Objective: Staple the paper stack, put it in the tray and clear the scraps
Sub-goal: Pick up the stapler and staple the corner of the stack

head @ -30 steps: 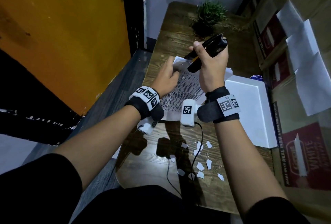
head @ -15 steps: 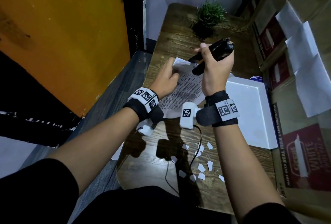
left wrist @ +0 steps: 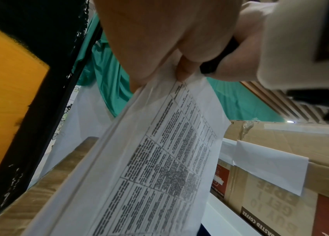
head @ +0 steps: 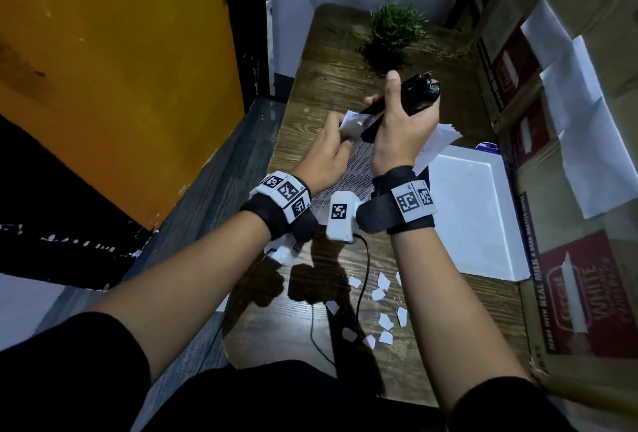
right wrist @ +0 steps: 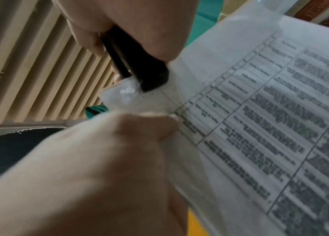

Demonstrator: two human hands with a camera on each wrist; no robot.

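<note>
A printed paper stack [head: 355, 172] is lifted off the wooden table [head: 331, 62], held at its far corner. My left hand [head: 328, 152] pinches that corner; the left wrist view shows the fingers on the paper stack [left wrist: 169, 159]. My right hand [head: 397, 127] grips a black stapler [head: 414, 96], whose nose sits over the corner of the paper stack [right wrist: 260, 111]. In the right wrist view the stapler [right wrist: 137, 68] straddles the paper edge just above my left hand [right wrist: 119, 159]. Several white paper scraps [head: 379, 307] lie on the table near me. A white tray [head: 476, 217] stands to the right.
A small green potted plant [head: 397, 31] stands at the table's far end. Cardboard boxes [head: 587, 276] with white sheets on them line the right side. An orange panel [head: 121, 69] rises on the left. A black cable [head: 359, 293] runs across the near table.
Both hands have risen and shifted slightly away from me with the paper corner and stapler. The stapler's nose has closed in on the corner held by the left hand.
</note>
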